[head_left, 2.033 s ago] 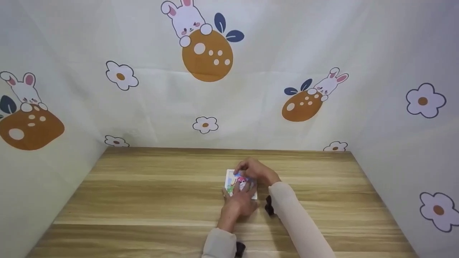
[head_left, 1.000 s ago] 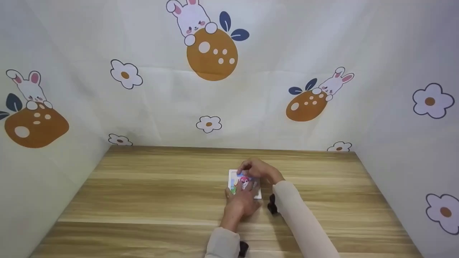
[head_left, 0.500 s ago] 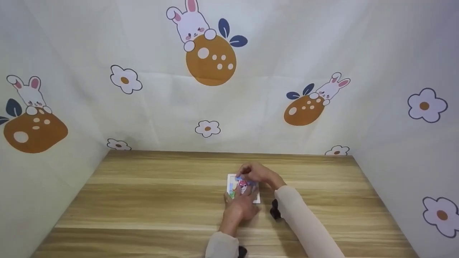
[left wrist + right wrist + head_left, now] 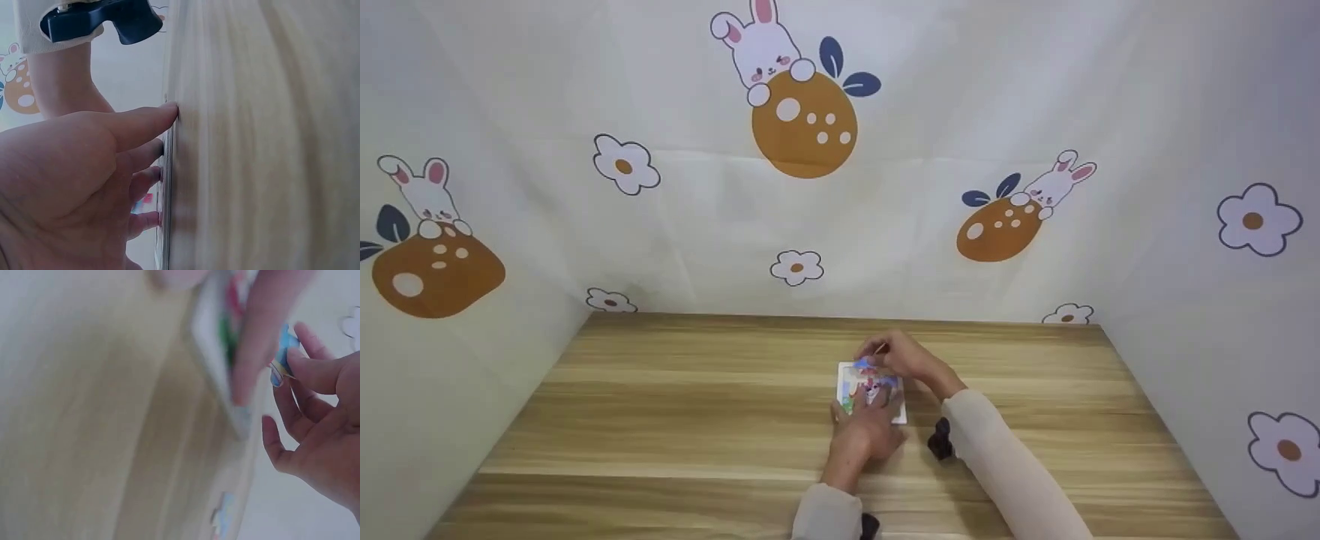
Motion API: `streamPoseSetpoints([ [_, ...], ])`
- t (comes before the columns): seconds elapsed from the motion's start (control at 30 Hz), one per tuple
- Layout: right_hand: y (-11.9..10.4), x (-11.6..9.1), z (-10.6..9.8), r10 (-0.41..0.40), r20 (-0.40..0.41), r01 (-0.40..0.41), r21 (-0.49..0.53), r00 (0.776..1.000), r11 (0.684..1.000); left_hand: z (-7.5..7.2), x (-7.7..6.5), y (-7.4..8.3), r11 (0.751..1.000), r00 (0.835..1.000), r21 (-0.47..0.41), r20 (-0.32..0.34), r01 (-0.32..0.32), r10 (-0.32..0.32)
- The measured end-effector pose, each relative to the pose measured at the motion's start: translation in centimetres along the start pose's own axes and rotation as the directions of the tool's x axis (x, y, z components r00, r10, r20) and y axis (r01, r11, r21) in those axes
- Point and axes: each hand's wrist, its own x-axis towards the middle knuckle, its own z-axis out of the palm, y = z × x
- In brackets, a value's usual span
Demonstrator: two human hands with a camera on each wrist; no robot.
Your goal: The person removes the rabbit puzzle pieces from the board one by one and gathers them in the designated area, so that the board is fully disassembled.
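Observation:
A small jigsaw puzzle (image 4: 841,379) in a white frame, with a pink cartoon animal on it, lies on the wooden table. My left hand (image 4: 864,436) rests over its near part, fingers stretched across the picture and thumb at the side edge. In the left wrist view, those fingertips touch the board's face. Above the far edge, my right hand (image 4: 907,356) pinches a blue puzzle piece (image 4: 287,351) between thumb and fingers, raised off the board. Part of the picture is hidden under the left hand.
Another loose puzzle piece (image 4: 223,516) lies on the table (image 4: 660,420) in the right wrist view. Pale cloth (image 4: 690,217) printed with rabbits and flowers stands behind and at both sides. A black wrist mount (image 4: 941,440) sits by the right sleeve.
My right hand has lifted slightly at the far edge, and the piece it pinches has come up and tilted, uncovering part of the board. My left hand stays on the puzzle.

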Motion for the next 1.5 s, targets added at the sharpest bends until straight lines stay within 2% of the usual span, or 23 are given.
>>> streamPoseSetpoints([
  [0.13, 0.0, -0.7, -1.1, -0.025, -0.068, 0.030, 0.063, 0.997, 0.998, 0.0, 0.2, 0.1, 0.999, 1.000, 0.049, 0.019, 0.002, -0.003],
  [0.23, 0.0, -1.5, -2.0, 0.004, -0.124, 0.007, 0.083, 0.992, 0.997, 0.0, 0.2, 0.1, 0.998, 1.000, 0.064, 0.021, 0.009, -0.011],
  [0.5, 1.4, -3.9, -3.9, 0.075, -0.241, -0.053, 0.098, 0.968, 0.994, 0.1, 0.1, 0.2, 0.999, 1.000, 0.032, 0.008, 0.018, -0.018],
  [0.67, 2.2, -4.9, -4.5, 0.117, -0.328, -0.086, 0.108, 0.937, 0.990, 0.3, 0.1, 0.0, 1.000, 1.000, 0.021, -0.001, 0.020, -0.020],
  [0.8, 2.9, -5.7, -4.9, 0.194, -0.388, -0.151, 0.140, 0.901, 0.979, 0.3, 0.0, 0.1, 1.000, 1.000, 0.021, -0.003, 0.022, -0.022],
  [0.93, 3.7, -6.5, -5.5, 0.257, -0.390, -0.215, 0.149, 0.884, 0.965, 0.2, -0.1, 0.1, 1.000, 1.000, 0.021, -0.012, 0.011, -0.011],
  [1.17, 5.1, -7.4, -6.1, 0.272, -0.393, -0.232, 0.148, 0.878, 0.961, 0.2, -0.1, 0.0, 1.000, 0.999, 0.016, -0.032, -0.005, 0.005],
  [1.4, 6.2, -7.7, -5.7, 0.399, -0.368, -0.335, 0.228, 0.840, 0.914, 0.1, -0.1, 0.1, 1.000, 0.999, -0.003, -0.034, 0.005, -0.005],
  [1.5, 6.7, -7.6, -5.6, 0.424, -0.353, -0.366, 0.221, 0.834, 0.904, 0.1, -0.2, 0.2, 1.000, 1.000, -0.004, -0.030, 0.009, -0.009],
])
